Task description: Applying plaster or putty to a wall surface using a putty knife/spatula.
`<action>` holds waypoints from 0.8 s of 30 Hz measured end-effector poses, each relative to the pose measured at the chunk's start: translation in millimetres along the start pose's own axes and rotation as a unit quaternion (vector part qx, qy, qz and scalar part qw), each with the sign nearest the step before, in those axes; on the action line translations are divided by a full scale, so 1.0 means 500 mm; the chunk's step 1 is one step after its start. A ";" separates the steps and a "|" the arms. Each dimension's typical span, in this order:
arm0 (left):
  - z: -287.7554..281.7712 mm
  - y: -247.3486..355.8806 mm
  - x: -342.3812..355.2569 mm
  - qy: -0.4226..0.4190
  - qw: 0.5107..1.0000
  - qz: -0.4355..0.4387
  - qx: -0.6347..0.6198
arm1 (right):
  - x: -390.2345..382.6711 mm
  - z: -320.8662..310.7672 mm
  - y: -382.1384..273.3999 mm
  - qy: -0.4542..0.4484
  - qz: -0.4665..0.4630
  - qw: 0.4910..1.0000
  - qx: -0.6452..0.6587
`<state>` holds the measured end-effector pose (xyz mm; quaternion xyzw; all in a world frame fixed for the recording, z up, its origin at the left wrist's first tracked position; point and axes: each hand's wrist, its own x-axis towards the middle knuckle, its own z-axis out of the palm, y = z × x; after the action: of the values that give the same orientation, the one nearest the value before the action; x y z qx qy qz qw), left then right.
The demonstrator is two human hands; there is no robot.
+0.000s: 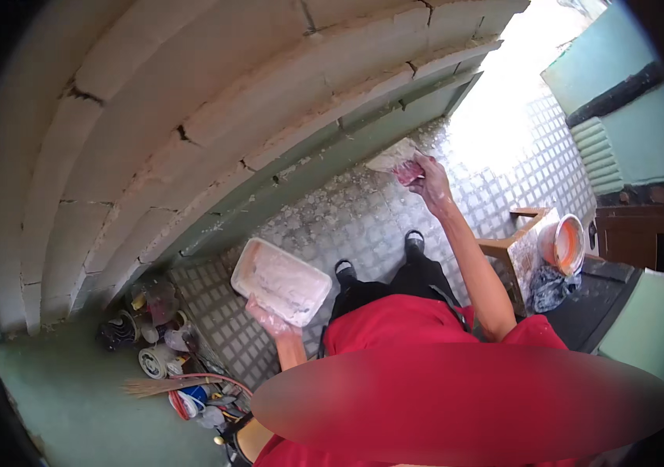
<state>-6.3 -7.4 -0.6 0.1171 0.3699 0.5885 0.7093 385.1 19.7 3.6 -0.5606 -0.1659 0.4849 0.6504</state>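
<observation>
My left hand (271, 321) grips a white rectangular tub (293, 258) at its near edge. Pale, wet-looking paste (279, 279) coats the inside. My right hand (434, 187), reaching forward and away from the tub, is closed around a flat scraper (392, 159). Pale paste covers its broad end, and a reddish-pink part shows by my fingers. The scraper is close to the green lower band of the wall (301, 175), but I cannot tell whether it touches. Whitish smears mark both hands.
A tall block wall (215, 101) with open joints rises on the left. Spattered patterned tiles (355, 210) lie underfoot. At right a wooden stool (526, 241) stands by an orange-lined bucket (564, 245) and a dark plastic bag (554, 288). A broom (162, 386) and several containers crowd the lower left.
</observation>
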 end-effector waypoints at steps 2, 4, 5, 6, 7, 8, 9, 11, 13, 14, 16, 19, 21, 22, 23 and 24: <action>-0.014 0.050 -0.141 0.076 0.997 -0.033 0.003 | -0.042 -0.004 0.071 0.028 0.068 0.997 -0.024; 0.042 0.015 -0.182 0.167 0.985 -0.032 0.039 | 0.045 -0.012 0.078 -0.054 0.105 0.993 -0.025; 0.035 -0.017 -0.158 0.177 0.983 -0.005 0.043 | 0.098 0.009 0.095 -0.026 0.083 0.996 0.008; 0.024 -0.049 -0.152 0.190 0.980 0.013 0.050 | 0.157 0.016 0.108 -0.033 0.084 0.996 0.017; 0.020 -0.083 -0.156 0.195 0.979 0.015 0.054 | 0.207 0.005 0.122 -0.055 0.070 0.996 0.023; 0.023 -0.107 -0.178 0.214 0.976 0.002 0.048 | 0.234 -0.002 0.141 -0.079 0.062 0.994 0.030; 0.029 -0.135 -0.196 0.233 0.972 -0.006 0.041 | 0.252 0.005 0.148 -0.067 0.054 0.996 0.029; 0.039 -0.194 -0.214 0.250 0.966 -0.014 0.057 | 0.326 -0.005 0.183 -0.081 0.054 0.994 0.042; 0.013 -0.242 -0.226 0.265 0.962 -0.028 0.054 | 0.375 -0.005 0.216 -0.072 0.032 0.996 0.050; 0.011 -0.264 -0.218 0.271 0.961 -0.026 0.056 | 0.387 0.002 0.227 -0.074 0.038 0.995 0.052; 0.038 -0.297 -0.214 0.255 0.964 -0.027 0.063 | 0.405 0.009 0.233 -0.094 -0.011 0.994 0.061; 0.059 -0.327 -0.211 0.289 0.952 -0.033 0.096 | 0.425 0.003 0.234 -0.078 -0.055 0.992 0.086; 0.048 -0.346 -0.214 0.324 0.941 -0.044 0.088 | 0.430 0.002 0.236 -0.081 -0.057 0.991 0.091; 0.045 -0.356 -0.217 0.351 0.929 -0.046 0.110 | 0.431 0.002 0.234 -0.083 -0.062 0.990 0.099; 0.045 -0.363 -0.218 0.377 0.915 -0.048 0.133 | 0.434 0.005 0.234 -0.083 -0.060 0.990 0.097; 0.046 -0.369 -0.216 0.379 0.915 -0.050 0.132 | 0.438 0.009 0.233 -0.081 -0.054 0.991 0.097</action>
<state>143.2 -152.3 -53.9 -0.0406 0.6905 0.4986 0.5225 434.0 189.5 -170.4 -0.4439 -0.1999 0.5069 0.7113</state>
